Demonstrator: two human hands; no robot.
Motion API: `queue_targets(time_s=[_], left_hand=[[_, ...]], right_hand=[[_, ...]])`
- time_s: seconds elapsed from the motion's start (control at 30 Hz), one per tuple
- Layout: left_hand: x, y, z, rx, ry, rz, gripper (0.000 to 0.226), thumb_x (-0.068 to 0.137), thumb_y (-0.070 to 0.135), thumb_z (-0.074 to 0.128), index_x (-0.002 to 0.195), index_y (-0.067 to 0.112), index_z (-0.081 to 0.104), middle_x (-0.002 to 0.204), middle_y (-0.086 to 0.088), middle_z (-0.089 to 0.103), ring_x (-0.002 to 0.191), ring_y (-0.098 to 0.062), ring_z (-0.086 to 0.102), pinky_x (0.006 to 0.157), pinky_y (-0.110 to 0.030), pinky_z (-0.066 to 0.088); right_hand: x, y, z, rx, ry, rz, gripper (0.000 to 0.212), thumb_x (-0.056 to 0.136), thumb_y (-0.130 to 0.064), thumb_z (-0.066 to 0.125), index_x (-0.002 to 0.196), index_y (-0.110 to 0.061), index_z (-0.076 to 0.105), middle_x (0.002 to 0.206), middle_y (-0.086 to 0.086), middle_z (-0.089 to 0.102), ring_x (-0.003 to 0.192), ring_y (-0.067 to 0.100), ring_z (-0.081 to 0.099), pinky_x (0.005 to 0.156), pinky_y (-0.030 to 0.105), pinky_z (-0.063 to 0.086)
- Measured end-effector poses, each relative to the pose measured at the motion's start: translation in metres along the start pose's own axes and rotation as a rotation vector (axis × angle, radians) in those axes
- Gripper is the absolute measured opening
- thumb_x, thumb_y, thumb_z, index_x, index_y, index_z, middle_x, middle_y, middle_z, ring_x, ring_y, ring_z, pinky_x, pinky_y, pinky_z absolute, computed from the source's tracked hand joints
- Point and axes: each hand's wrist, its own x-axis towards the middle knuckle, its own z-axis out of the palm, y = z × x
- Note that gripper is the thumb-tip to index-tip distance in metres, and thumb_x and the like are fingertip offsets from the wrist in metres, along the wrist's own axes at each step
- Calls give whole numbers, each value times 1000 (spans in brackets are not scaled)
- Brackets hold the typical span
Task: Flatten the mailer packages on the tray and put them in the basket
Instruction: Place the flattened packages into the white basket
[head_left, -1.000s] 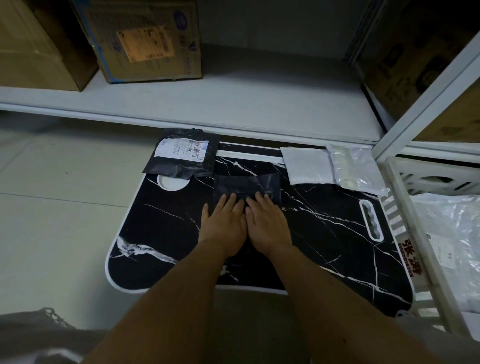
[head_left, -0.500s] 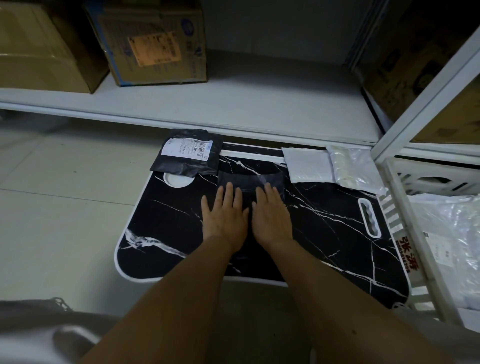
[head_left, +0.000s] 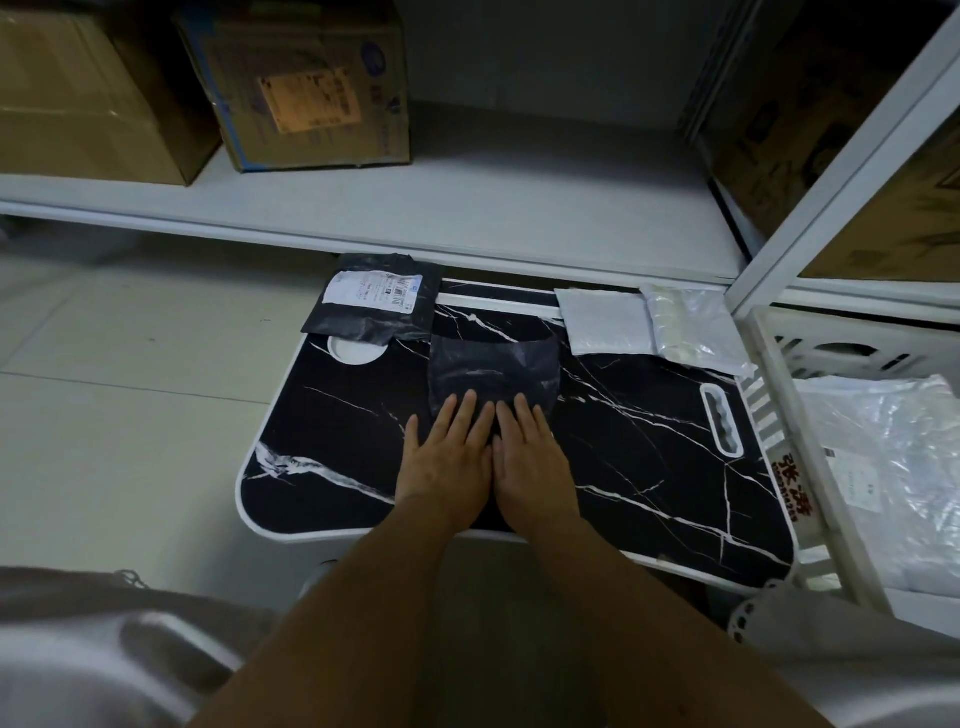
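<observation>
A black marble-patterned tray (head_left: 649, 467) lies on the floor in front of me. In its middle sits a dark plastic mailer (head_left: 493, 364). My left hand (head_left: 447, 462) and my right hand (head_left: 535, 462) lie side by side, flat, fingers straight, pressing on the mailer's near edge. Another black mailer with a white label (head_left: 374, 301) overhangs the tray's far left corner. A white padded mailer (head_left: 605, 322) and a clear plastic package (head_left: 696, 330) lie at the far right. The white slatted basket (head_left: 774, 441) stands right of the tray, holding a clear bagged package (head_left: 893, 467).
A white shelf (head_left: 467, 218) runs behind the tray, carrying cardboard boxes (head_left: 306, 88) at the left. A white shelf post (head_left: 831, 176) rises at the right with more boxes behind it. Grey floor tiles (head_left: 130, 415) lie left of the tray.
Both hands have stayed flat on the dark mailer, sliding slightly forward over it. The view has shifted a little, so the tray sits further right.
</observation>
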Motion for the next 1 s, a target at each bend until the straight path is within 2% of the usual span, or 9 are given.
queue_targets(time_s=[0.13,0.2,0.27,0.37,0.47,0.6,0.73,0.87,1.0], left_hand=[[3,-1,-1,1,-53,-1,69,101,40,27,149,24,-19,156,-2,-28,144,-21,-22,116,-57,3],[4,-2,0,-6,-67,-11,70,101,40,28,148,24,-21,155,-2,-29,144,-21,-22,116,-57,3],[3,-1,1,0,-71,-16,68,101,39,25,148,23,-22,155,-3,-30,144,-22,-22,117,-57,3],[2,-3,-1,31,-67,3,62,102,40,16,148,20,-21,156,-5,-28,145,-21,-22,118,-54,2],[-5,-13,-8,127,-63,73,63,101,47,9,148,18,-21,156,-7,-26,145,-21,-22,118,-51,-2],[-10,-24,-14,256,-110,134,81,95,63,17,148,16,-22,156,-8,-25,145,-21,-21,118,-51,-4],[-11,-18,-15,263,-140,106,81,96,60,22,148,16,-22,156,-9,-26,145,-21,-20,118,-52,-3],[-10,-15,-14,248,-159,79,80,97,59,23,148,17,-22,155,-8,-27,145,-21,-19,118,-53,1],[-6,-17,-13,156,-219,50,81,97,56,30,147,22,-24,154,-4,-31,146,-21,-17,117,-55,2]], right_hand=[[-5,-5,-13,4,-11,-18,58,100,-32,9,152,-9,20,160,11,15,150,23,2,122,41,8],[-5,-6,-14,15,3,-14,53,103,-29,19,152,-10,17,161,10,13,150,23,1,122,40,7],[-7,-8,-13,47,8,21,53,104,-30,21,153,-12,15,161,11,10,150,22,2,122,39,9],[-9,-12,-17,67,-19,76,54,103,-33,17,154,-16,12,162,9,3,150,25,3,121,42,13],[-11,-16,-30,-4,-56,70,56,104,-31,30,154,-19,7,162,7,-2,149,25,-7,120,46,3],[-29,-18,-32,-51,-68,-66,72,100,-34,45,155,-15,3,163,8,-2,149,24,-8,120,42,1],[-41,-8,-27,-60,-61,-88,63,103,-44,28,155,-23,-1,163,1,-5,149,19,-9,120,44,2],[-38,-2,-18,-86,-91,-76,63,102,-49,20,154,-26,-7,162,-1,-11,149,27,-11,121,48,5],[-33,-1,-6,-104,-115,-71,77,83,-60,-11,153,-26,-10,162,4,-13,149,31,-10,119,51,9]])
